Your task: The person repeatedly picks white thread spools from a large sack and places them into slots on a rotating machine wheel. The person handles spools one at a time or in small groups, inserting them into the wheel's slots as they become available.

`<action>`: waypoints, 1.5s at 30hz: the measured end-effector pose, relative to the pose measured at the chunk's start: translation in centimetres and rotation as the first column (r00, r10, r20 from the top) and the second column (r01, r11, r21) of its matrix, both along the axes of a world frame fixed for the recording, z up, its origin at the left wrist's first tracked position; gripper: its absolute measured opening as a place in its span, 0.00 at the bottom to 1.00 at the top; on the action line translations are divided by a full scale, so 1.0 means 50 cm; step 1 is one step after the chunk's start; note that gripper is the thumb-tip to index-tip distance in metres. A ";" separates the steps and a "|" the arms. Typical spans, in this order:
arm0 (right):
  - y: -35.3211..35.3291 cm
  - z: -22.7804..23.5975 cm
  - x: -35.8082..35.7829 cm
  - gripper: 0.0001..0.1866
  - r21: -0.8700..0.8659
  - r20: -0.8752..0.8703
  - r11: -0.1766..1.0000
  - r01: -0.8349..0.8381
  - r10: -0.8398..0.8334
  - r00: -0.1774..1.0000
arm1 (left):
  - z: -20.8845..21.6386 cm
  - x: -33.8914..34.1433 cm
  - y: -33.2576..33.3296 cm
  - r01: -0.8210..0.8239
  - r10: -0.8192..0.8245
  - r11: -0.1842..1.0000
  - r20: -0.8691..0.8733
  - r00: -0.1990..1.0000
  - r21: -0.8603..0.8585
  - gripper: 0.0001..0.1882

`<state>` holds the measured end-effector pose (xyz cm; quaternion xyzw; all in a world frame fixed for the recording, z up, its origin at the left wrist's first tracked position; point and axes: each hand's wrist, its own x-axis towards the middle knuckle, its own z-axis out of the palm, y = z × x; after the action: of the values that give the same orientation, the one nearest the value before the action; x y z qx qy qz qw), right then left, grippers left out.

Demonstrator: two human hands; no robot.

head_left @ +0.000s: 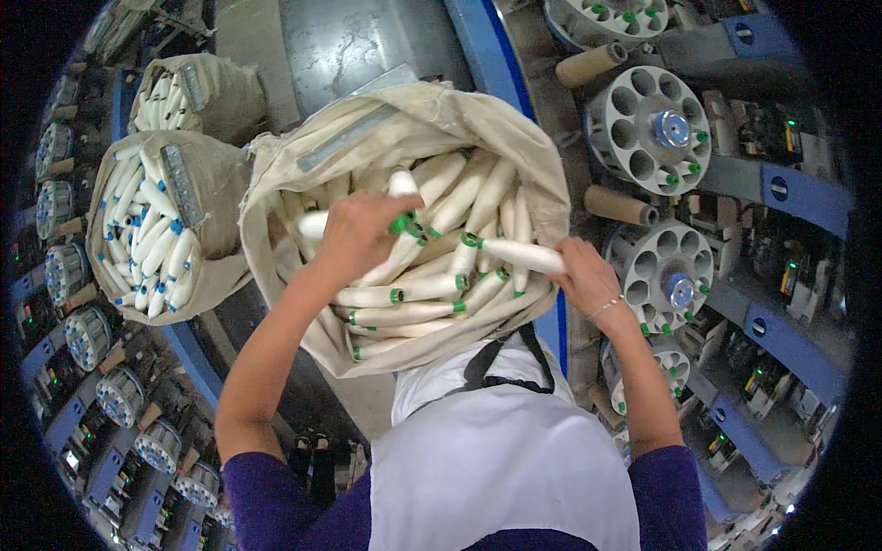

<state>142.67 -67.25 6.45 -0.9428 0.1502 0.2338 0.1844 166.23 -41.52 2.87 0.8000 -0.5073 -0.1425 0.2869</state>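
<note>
A large canvas sack (542, 165) stands open in front of me, full of white yarn bobbins (427, 286) with green tube ends. Over the left part of the pile, my left hand (361, 231) is closed around yarn bobbins. A white end (402, 183) sticks up past its fingers, and another white end (312, 226) shows on its other side. At the sack's right rim, my right hand (588, 280) grips one yarn bobbin (522, 255) by its white end. That bobbin's green end points left, over the pile.
On the left stand a sack (225, 174) of blue-ended bobbins and, behind it, a smaller sack (234, 92) of dark-ended ones. Winding machines with round grey magazines (634, 119) line the right side. Brown cones (617, 206) jut out beside them. More machines (119, 390) run along the left.
</note>
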 end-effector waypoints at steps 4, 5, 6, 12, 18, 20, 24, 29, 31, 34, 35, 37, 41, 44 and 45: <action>-0.041 -0.033 -0.112 0.27 0.523 -0.324 0.596 0.610 -0.523 0.789 | -0.050 -0.016 -0.092 -0.243 0.232 0.969 -0.166 0.958 -0.046 0.17; -0.043 -0.050 -0.135 0.30 0.625 -0.478 0.303 0.719 -0.581 0.660 | -0.051 -0.017 -0.109 -0.250 0.242 0.968 -0.164 0.956 -0.030 0.17; -0.045 -0.067 -0.156 0.33 0.682 -0.540 0.147 0.717 -0.560 0.628 | -0.043 -0.015 -0.117 -0.267 0.256 0.959 -0.113 0.960 -0.096 0.17; -0.010 -0.085 -0.262 0.39 0.755 -0.656 -0.459 0.469 -0.517 0.550 | 0.083 0.003 -0.034 -0.297 0.390 0.887 0.228 0.892 -0.354 0.17; -0.003 -0.083 -0.258 0.29 0.816 -0.572 -0.356 0.457 -0.616 0.541 | -0.070 0.020 -0.082 -0.204 0.102 0.950 0.382 0.918 0.237 0.21; -0.012 -0.074 -0.266 0.29 0.792 -0.578 -0.290 0.537 -0.639 0.507 | -0.141 0.045 -0.095 -0.403 0.259 0.850 0.398 0.880 0.340 0.23; -0.021 -0.049 -0.308 0.32 0.778 -0.529 -0.187 0.600 -0.711 0.464 | -0.219 0.062 -0.107 -0.429 0.341 0.799 0.269 0.901 0.421 0.26; 0.001 -0.063 -0.312 0.35 0.520 -0.189 0.393 0.758 -0.812 0.552 | -0.208 0.077 -0.124 -0.404 0.336 0.845 0.240 0.911 0.350 0.28; 0.016 -0.066 -0.299 0.33 0.328 0.038 0.597 0.732 -0.783 0.621 | -0.197 0.096 -0.137 -0.383 0.394 0.760 0.095 0.914 0.525 0.28; 0.026 -0.053 -0.279 0.31 0.178 0.283 0.685 0.706 -0.723 0.630 | -0.180 0.104 -0.125 -0.169 0.215 0.793 -0.010 0.976 0.585 0.29; 0.026 -0.044 -0.274 0.31 0.169 0.355 0.686 0.708 -0.713 0.605 | -0.175 0.095 -0.116 -0.156 0.158 0.837 0.042 0.987 0.525 0.29; 0.022 -0.030 -0.265 0.29 0.111 0.322 0.698 0.707 -0.699 0.639 | -0.160 0.069 -0.095 -0.135 0.053 0.897 0.201 0.978 0.422 0.28; 0.005 -0.032 -0.261 0.28 0.028 0.354 0.744 0.668 -0.632 0.689 | -0.108 0.022 -0.081 -0.111 0.030 0.943 0.251 0.968 0.314 0.27; -0.018 -0.057 -0.266 0.26 0.075 0.323 0.688 0.722 -0.702 0.635 | -0.030 0.004 -0.094 -0.073 0.011 0.964 0.234 0.972 0.256 0.23; -0.028 -0.066 -0.268 0.27 0.093 0.340 0.689 0.719 -0.701 0.627 | -0.001 -0.003 -0.105 -0.097 0.070 0.984 0.179 0.981 0.147 0.22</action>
<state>129.28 -68.66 3.17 -0.8371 0.4800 -0.0327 0.2604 166.07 -46.78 2.81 0.8497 -0.4838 -0.0994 0.1844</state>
